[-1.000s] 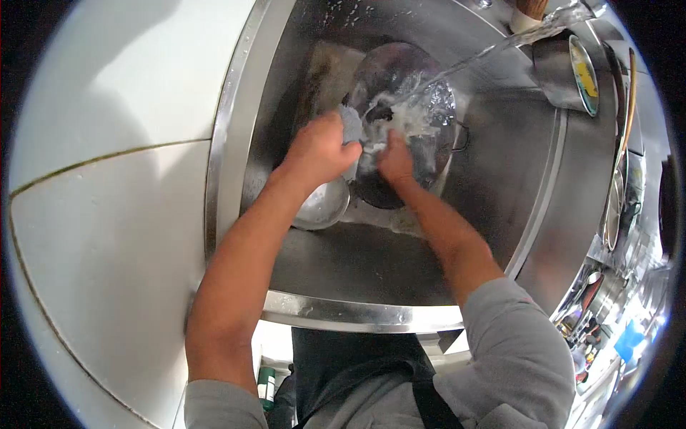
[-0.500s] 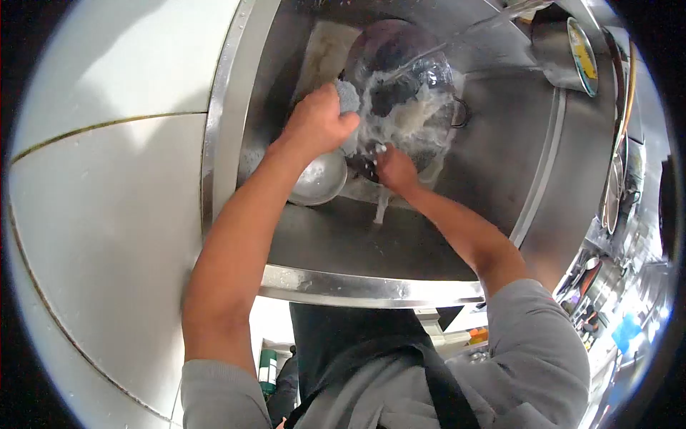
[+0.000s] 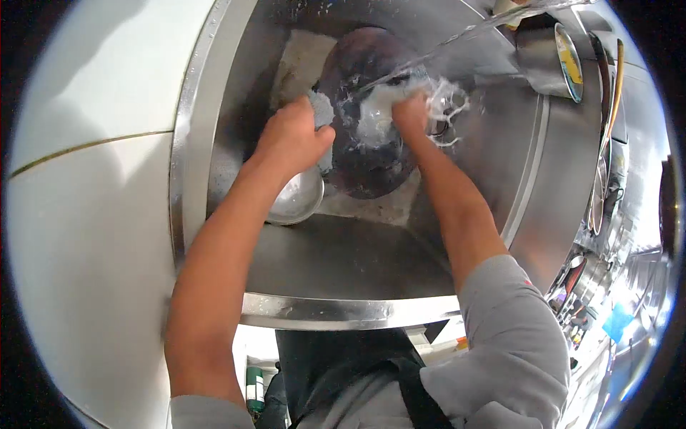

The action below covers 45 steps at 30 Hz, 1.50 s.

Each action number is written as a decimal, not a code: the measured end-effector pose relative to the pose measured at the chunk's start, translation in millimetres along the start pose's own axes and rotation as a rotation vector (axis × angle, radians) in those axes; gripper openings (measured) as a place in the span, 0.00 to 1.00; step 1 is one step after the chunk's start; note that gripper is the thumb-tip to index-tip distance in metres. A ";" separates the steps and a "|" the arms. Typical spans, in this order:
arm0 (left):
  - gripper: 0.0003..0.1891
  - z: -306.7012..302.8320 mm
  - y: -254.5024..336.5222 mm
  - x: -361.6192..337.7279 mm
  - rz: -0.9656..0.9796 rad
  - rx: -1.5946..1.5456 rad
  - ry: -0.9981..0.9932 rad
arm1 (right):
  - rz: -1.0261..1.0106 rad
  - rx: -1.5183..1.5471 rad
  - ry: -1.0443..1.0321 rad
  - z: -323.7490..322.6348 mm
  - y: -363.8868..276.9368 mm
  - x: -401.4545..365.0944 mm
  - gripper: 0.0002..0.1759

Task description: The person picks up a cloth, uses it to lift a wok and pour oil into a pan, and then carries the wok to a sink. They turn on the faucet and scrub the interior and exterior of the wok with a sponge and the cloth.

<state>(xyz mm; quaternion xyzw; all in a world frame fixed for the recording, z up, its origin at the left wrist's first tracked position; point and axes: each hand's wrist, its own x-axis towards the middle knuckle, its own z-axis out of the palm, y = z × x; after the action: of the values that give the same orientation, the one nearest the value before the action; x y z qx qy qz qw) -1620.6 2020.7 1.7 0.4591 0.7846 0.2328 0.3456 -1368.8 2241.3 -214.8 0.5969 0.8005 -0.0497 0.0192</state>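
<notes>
Pan (image 3: pixel 368 175) now with right hand (image 3: pixel 412 113) at its right side

Grey cloth (image 3: pixel 322 118); dark purplish-black wok (image 3: pixel 357 161); grey sleeves (image 3: pixel 500 314); black apron (image 3: pixel 343 357).

I count one sink (image 3: pixel 329 268); inside the sink, two hands, the left hand (image 3: pixel 291 139) and the right hand (image 3: pixel 412 114), one dark round pan (image 3: pixel 368 168), one metal bowl (image 3: pixel 301 198) and one grey pad (image 3: pixel 323 109). Right of the sink, I see one metal pot (image 3: pixel 537 61).
</notes>
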 end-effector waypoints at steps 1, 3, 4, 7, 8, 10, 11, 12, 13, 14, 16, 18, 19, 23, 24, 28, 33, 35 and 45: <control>0.23 -1.8 0.4 -1.7 -0.004 -0.008 -0.027 | -0.043 -0.018 0.022 4.3 2.8 1.1 0.35; 0.23 -1.2 2.2 -1.1 0.021 -0.012 -0.042 | -0.114 -0.120 -0.016 26.8 25.3 -0.3 0.36; 0.22 1.8 -1.1 -0.1 0.038 -0.011 -0.018 | -0.067 -0.147 -0.049 14.6 21.9 -8.7 0.36; 0.20 3.4 -3.4 -2.3 0.013 0.019 0.028 | 0.249 0.030 -0.121 -39.4 -5.8 -30.9 0.36; 0.20 3.3 -2.1 -2.0 -0.004 0.038 0.041 | 0.472 0.272 -0.122 -56.3 -24.0 -29.0 0.36; 0.18 7.2 -6.2 -3.1 0.055 -0.014 0.054 | 0.414 0.404 0.112 -48.8 -45.7 -3.9 0.36; 0.18 9.1 -8.4 -1.7 0.074 -0.016 0.051 | 0.333 0.422 0.219 -41.9 -61.7 18.3 0.35; 0.18 8.2 -9.8 -1.4 0.089 -0.017 0.051 | 0.247 0.442 0.325 -36.7 -78.7 31.3 0.34; 0.18 2.9 -5.4 -3.5 0.049 -0.041 0.016 | 0.179 0.524 0.332 -46.4 -98.9 33.8 0.32; 0.19 1.6 -4.2 -4.1 0.036 -0.042 0.004 | 0.110 0.606 0.342 -60.1 -119.6 40.5 0.31; 0.19 -4.2 0.4 -4.6 0.020 -0.040 -0.022 | -0.050 0.684 0.291 -79.9 -156.4 38.8 0.28; 0.21 -16.1 7.9 -8.4 -0.007 -0.022 -0.070 | -0.236 0.659 0.177 -96.6 -175.1 21.6 0.25; 0.22 -17.9 7.2 -10.1 -0.010 -0.022 -0.088 | -0.297 0.690 0.177 -100.1 -177.4 18.3 0.23; 0.25 -13.2 1.1 -10.8 0.037 -0.049 -0.145 | -0.286 0.851 0.240 -88.9 -189.7 4.6 0.19; 0.26 -14.0 2.6 -10.5 0.054 -0.055 -0.157 | -0.212 0.902 0.283 -85.5 -195.9 1.1 0.19; 0.25 -12.9 3.9 -16.7 -0.018 -0.122 -0.229 | -0.173 0.944 -0.272 -116.3 -191.7 -23.8 0.22; 0.26 -0.7 -5.5 -15.4 0.071 -0.111 -0.146 | -0.380 0.860 -0.446 -110.2 -151.3 -58.7 0.32; 0.25 -2.2 1.0 -16.5 0.071 -0.121 -0.120 | 0.007 0.997 -1.090 -119.8 -106.0 -104.7 0.37; 0.25 -12.8 17.2 -14.3 -0.059 -0.076 -0.161 | -0.418 0.747 0.225 -71.9 -161.2 19.4 0.28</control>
<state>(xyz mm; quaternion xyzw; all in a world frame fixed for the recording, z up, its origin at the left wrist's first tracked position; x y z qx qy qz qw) -1615.7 2015.6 26.4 0.4396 0.7582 0.2143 0.4312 -1526.7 2221.6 -135.9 0.3897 0.8284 -0.2731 -0.2955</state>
